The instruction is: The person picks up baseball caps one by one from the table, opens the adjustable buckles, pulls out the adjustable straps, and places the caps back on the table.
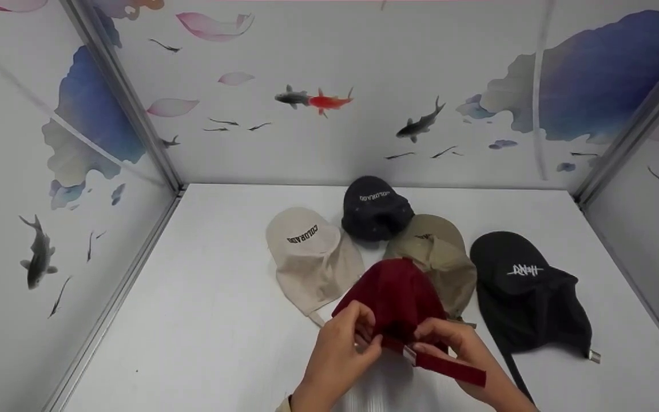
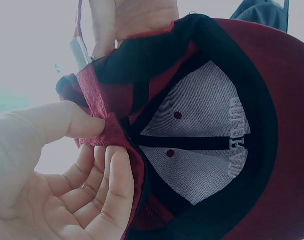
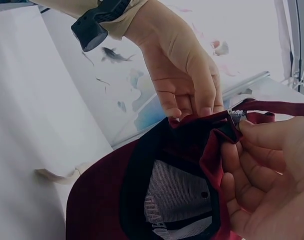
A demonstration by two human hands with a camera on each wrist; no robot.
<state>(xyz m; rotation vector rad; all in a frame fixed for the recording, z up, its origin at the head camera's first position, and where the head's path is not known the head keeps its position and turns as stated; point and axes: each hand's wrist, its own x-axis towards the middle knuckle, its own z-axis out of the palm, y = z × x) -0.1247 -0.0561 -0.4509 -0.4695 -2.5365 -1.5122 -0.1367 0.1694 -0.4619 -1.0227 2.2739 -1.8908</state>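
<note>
Both hands hold a dark red baseball cap point(image 1: 395, 292) by its back edge, near the front of the table. My left hand point(image 1: 341, 346) pinches the base of the strap point(image 2: 94, 95) between thumb and fingers. Beside the metal buckle point(image 3: 236, 118), my right hand point(image 3: 266, 175) grips the cap's edge, its thumb against the buckle. The strap runs through the buckle, and its loose end point(image 1: 461, 371) sticks out to the right across the right hand. In the left wrist view the cap's inside shows a pale mesh lining point(image 2: 196, 115) and a dark sweatband point(image 2: 264, 130).
Behind the red cap lie a beige cap point(image 1: 306, 257), a dark navy cap point(image 1: 374, 209) and an olive cap point(image 1: 449, 257). A black cap point(image 1: 530, 292) lies at the right, its strap trailing forward. Printed walls point(image 1: 364, 57) enclose the white table point(image 1: 192, 297) at the back and sides.
</note>
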